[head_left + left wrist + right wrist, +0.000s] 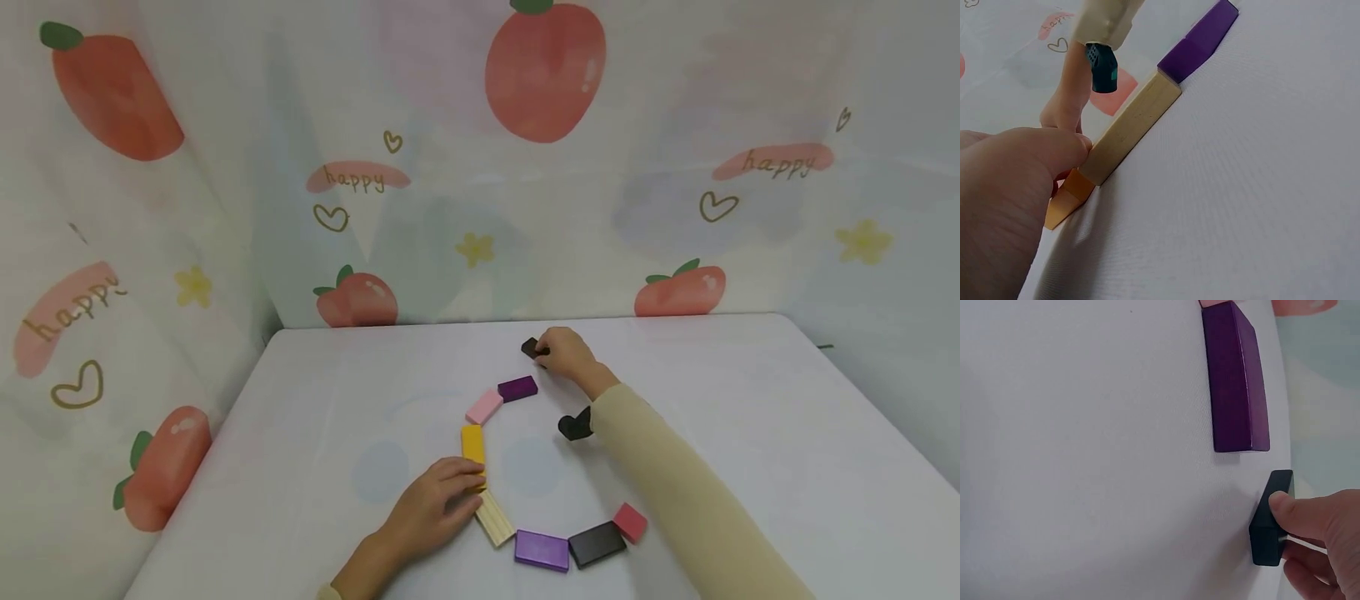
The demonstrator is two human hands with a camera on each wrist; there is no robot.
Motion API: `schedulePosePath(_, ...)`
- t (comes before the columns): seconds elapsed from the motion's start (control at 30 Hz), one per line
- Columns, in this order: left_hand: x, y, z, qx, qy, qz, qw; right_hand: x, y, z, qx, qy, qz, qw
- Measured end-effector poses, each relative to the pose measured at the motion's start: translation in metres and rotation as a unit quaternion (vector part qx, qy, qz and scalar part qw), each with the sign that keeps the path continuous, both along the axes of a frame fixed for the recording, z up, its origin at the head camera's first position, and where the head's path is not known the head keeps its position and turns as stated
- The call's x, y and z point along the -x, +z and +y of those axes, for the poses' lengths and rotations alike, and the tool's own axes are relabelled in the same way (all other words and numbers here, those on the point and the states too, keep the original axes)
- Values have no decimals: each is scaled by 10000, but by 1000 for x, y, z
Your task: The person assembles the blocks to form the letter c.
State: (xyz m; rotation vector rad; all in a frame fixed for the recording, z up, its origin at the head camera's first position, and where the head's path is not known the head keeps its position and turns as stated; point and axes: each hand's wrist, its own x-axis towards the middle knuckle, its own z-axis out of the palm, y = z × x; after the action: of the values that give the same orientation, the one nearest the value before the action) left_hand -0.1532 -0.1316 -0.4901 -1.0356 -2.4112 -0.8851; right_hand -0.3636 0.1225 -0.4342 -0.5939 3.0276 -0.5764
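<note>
My right hand (566, 352) pinches a small black block (1269, 519) at the far side of the table, thumb against its face. A dark purple block (517, 388) lies just short of it. My left hand (435, 508) rests at the join of a yellow block (472, 442) and a plain wooden block (495, 518), fingers over the yellow one. The thumb (1072, 147) is right at the wooden block's end. Part of the yellow block is hidden under the fingers.
A curved row also includes a pink block (484, 407), a purple block (542, 551), a larger black block (597, 545) and a red block (630, 522). The right forearm's sleeve (675, 483) crosses the table's right half. Under its wrist shows a dark device (574, 427). A printed cloth wall (555, 217) stands behind the table.
</note>
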Motion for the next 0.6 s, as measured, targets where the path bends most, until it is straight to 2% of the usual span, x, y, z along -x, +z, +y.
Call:
schedulePosePath(0.3,-1,-2,-2,-26,0,-8,10000,-13,8,11,-230,297,-219,9991)
schedulePosePath(0.6,0,-2,-1,-64,-5,-39,10000,-26,12,17,-383,476,-158,9980)
